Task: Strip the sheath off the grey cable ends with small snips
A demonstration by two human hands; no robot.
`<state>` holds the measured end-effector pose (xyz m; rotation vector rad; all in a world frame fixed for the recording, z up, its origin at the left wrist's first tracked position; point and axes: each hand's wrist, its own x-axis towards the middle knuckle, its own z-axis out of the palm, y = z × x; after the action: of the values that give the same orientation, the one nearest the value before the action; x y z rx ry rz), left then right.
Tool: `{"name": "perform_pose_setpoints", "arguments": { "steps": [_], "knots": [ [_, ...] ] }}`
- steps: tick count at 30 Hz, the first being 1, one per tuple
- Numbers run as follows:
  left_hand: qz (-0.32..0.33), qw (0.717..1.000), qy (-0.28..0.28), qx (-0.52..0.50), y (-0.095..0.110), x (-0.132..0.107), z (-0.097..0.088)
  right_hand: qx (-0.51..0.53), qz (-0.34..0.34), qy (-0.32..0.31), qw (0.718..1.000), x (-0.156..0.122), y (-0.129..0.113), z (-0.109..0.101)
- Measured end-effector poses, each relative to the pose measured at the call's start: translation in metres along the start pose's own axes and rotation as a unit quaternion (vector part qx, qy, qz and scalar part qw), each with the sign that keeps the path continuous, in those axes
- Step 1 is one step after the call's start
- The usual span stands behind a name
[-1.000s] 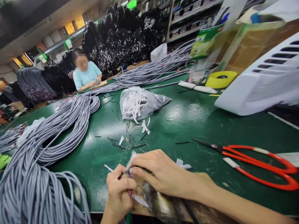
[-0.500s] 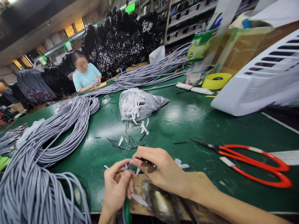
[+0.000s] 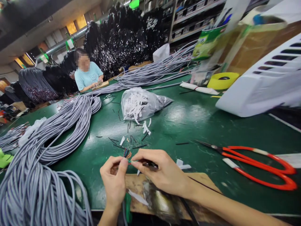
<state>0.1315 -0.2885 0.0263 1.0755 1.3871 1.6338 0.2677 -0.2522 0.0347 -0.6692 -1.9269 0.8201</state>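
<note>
My left hand (image 3: 115, 177) is closed on a grey cable near the table's front edge. Thin coloured wires (image 3: 127, 153), dark, blue and orange, fan out above its thumb. My right hand (image 3: 162, 169) pinches a green wire (image 3: 129, 161) and a red one by their ends, close to my left fingertips. A dark object (image 3: 151, 164) is tucked within its curled fingers; its kind is mostly hidden. Below the hands lies a worn wooden board (image 3: 135, 180) with a tape-wrapped lump (image 3: 160, 201) and a white scrap (image 3: 138, 197) on it.
Red-handled scissors (image 3: 256, 166) lie at the right. Bundled grey cables (image 3: 58, 131) cover the left side. A clear bag (image 3: 141, 105) of white scraps stands mid-table, with black bits before it. Yellow tape (image 3: 223, 81) sits at back right. A co-worker (image 3: 88, 77) sits across the table.
Several coloured wires now show fanned out above my left thumb, where a small blue and whitish tip showed before. My right fingers now pinch the green and red wires. The view has shifted slightly.
</note>
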Motion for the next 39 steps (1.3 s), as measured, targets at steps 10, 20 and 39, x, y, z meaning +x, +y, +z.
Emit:
{"name": "perform_pose_setpoints", "arguments": {
  "steps": [10, 20, 39],
  "knots": [
    [-0.137, 0.971, 0.012, -0.197, 0.004, 0.006, 0.005, -0.006, 0.054, 0.017, 0.998, 0.003, 0.000, -0.001],
    [-0.003, 1.000, 0.000, -0.001, -0.005, -0.008, 0.009, 0.054, 0.108, 0.010, 0.993, 0.008, 0.001, 0.000],
    [-0.021, 0.999, -0.019, 0.023, -0.002, -0.003, 0.003, 0.105, 0.120, 0.035, 0.987, 0.004, 0.002, 0.008]
  ]
}}
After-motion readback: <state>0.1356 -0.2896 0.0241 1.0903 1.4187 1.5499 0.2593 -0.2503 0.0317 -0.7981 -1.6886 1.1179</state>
